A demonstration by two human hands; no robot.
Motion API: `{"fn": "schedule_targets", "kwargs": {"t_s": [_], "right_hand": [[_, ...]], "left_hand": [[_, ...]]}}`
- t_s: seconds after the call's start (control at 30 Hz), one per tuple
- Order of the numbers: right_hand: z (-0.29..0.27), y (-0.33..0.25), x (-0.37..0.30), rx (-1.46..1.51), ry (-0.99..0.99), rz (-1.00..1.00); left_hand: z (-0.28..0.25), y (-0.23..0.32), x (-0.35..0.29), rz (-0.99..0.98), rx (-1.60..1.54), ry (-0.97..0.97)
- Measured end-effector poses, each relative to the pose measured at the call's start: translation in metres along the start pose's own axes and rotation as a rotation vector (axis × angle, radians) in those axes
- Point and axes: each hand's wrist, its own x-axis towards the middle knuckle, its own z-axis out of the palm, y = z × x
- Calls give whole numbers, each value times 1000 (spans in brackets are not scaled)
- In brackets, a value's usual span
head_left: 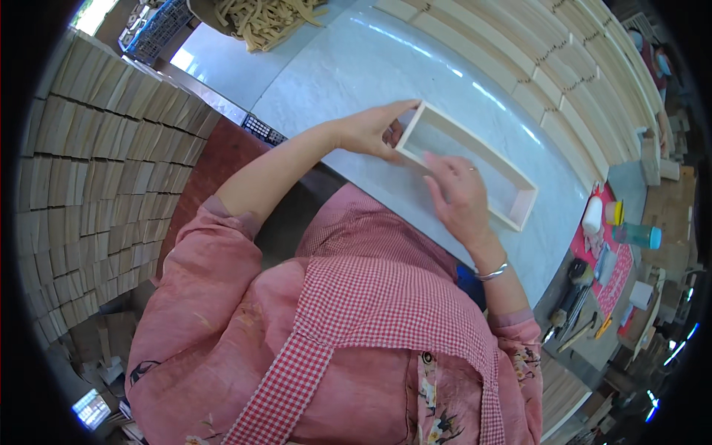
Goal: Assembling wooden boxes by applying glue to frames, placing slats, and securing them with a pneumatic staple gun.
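A long, narrow, pale wooden frame [525, 205] lies at a slant on the light grey-blue tabletop [348, 74]. The tabletop shows through its middle. My left hand [373, 132] is closed around the frame's left end, thumb near the close corner and fingers reaching to the end piece. Over the near long side hovers or rests my right hand [458, 194], fingers stretched toward the left and thumb apart. Slight motion blur softens its fingertips, so contact with the wood cannot be made out. A silver bracelet [492, 273] circles the right wrist.
Stacked wooden pieces [111, 170] form a wall at the left. Rows of pale boards [552, 67] line the far right edge. A container of tan strips [267, 18] and a blue basket [156, 33] sit far left. A teal-capped bottle [638, 236] and tools [571, 300] lie right.
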Motion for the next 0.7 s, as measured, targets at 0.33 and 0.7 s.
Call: {"fn": "schedule_targets", "kwargs": {"t_s": [0.33, 0.7], "right_hand": [[22, 0, 21, 128, -157, -110], [132, 35, 251, 202, -160, -99]], "left_hand": [[6, -10, 3, 218, -24, 71], [0, -4, -1, 144, -180, 11]]}}
